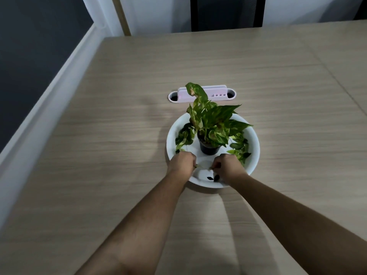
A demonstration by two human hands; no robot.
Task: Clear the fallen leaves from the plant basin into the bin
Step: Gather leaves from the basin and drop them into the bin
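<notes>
While fists [183, 162] close, leaves [241, 149] beside right hand [228, 165]

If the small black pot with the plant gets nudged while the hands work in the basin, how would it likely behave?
The black pot looks small under tall, wide foliage, so it is probably top-heavy and apt to tip. It stands on the smooth white basin, so it may also slide. Both hands, left and right, work just in front of it.

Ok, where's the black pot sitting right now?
In the head view, the black pot stands at the middle of the white basin, just beyond both hands, loose leaves around it.
</notes>
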